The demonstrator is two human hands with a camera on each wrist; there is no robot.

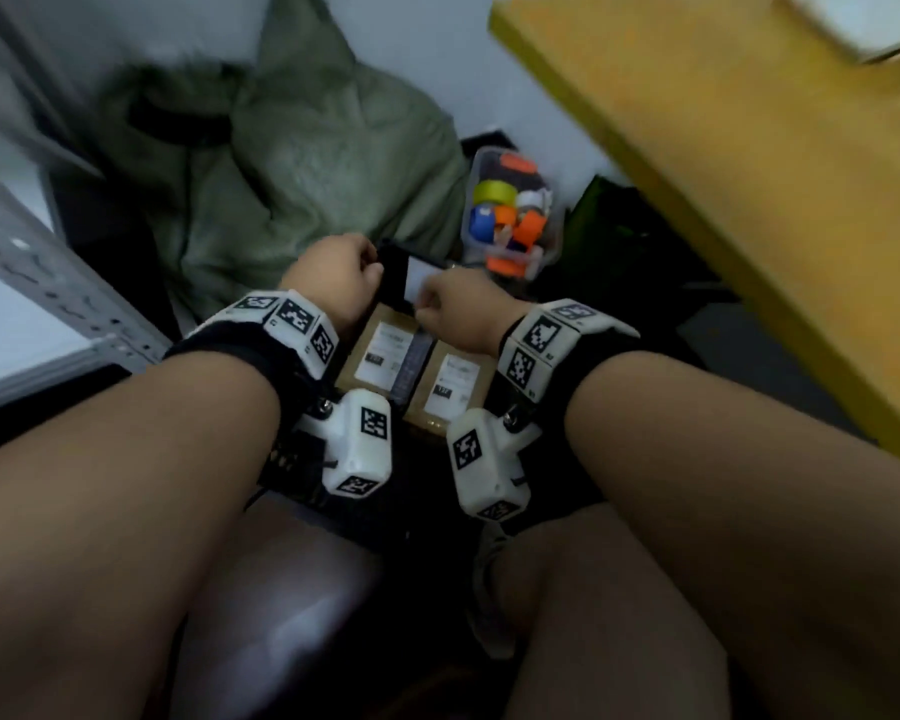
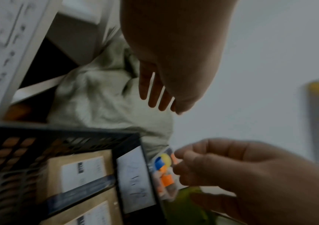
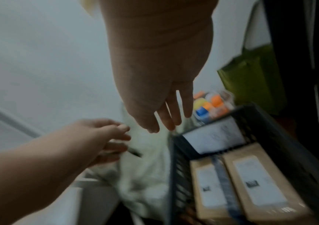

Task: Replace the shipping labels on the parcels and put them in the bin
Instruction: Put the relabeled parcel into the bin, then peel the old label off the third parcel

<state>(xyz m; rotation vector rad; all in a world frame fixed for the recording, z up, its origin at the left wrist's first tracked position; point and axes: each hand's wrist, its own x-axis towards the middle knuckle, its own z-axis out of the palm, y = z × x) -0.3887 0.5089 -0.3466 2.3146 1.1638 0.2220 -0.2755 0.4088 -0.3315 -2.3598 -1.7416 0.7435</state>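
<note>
Down by the person's knees, a black lattice bin [image 3: 282, 137] holds two brown parcels [image 3: 232, 187] lying side by side against its near wall, each with a white label [image 3: 259, 181] on top; a third white sheet [image 3: 214, 137] leans against the far wall. Both hands hover over the bin's far edge. The left hand [image 1: 333, 278] is loosely curled and holds nothing that I can see. The right hand [image 1: 458, 309] has thumb and fingers drawn together, though blur hides whether it pinches anything. Judging by this, the placing step is ending; next comes fetching another parcel, if any remain. A tub of coloured tape rolls [image 1: 510, 210] sits beyond the bin.
</note>
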